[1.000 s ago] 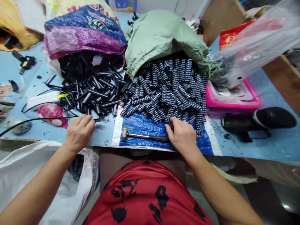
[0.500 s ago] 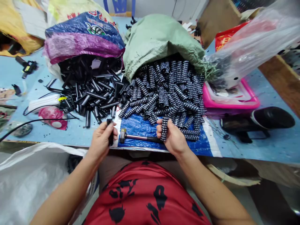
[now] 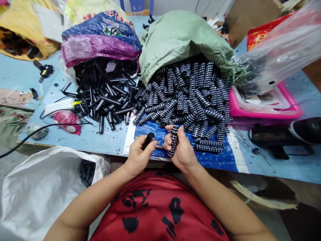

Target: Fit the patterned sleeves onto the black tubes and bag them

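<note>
Head view: blue table (image 3: 115,138), pale wall (image 3: 173,6) beyond; left fingers (image 3: 151,147) hold a black tube (image 3: 148,140), right fingers (image 3: 167,143) a patterned cylinder (image 3: 174,138).

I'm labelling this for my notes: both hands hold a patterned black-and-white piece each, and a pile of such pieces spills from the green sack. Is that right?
Not quite: the left hand holds a plain black piece, as the head view shows. The right hand does hold a patterned piece, and the pile spills from the green sack.
</note>
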`<state>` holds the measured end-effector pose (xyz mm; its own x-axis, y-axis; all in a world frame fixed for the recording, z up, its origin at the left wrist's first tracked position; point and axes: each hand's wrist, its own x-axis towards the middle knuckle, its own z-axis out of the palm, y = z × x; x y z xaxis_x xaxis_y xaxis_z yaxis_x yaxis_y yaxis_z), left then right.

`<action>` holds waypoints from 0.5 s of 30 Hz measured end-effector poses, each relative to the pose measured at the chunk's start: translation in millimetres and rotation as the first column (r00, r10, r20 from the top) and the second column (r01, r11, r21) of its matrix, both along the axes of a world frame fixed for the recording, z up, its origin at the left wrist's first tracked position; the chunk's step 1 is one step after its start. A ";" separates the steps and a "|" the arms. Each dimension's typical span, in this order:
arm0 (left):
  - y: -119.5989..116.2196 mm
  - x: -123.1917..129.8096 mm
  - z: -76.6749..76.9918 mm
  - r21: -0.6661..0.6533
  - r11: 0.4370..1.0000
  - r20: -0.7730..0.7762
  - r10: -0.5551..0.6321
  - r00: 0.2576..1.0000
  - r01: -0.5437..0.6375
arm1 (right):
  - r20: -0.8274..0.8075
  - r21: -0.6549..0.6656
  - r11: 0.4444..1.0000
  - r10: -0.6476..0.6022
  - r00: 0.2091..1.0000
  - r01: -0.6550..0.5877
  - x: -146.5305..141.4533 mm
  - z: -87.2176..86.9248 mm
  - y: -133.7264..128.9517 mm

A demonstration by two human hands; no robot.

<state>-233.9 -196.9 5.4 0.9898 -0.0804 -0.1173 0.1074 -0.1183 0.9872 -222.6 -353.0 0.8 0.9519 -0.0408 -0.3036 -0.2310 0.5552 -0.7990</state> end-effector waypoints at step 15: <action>9.8 -1.4 4.1 -0.053 0.989 -0.068 -0.143 0.987 0.140 | 0.575 -0.815 0.388 0.632 0.520 0.429 -11.6 -17.1 -32.7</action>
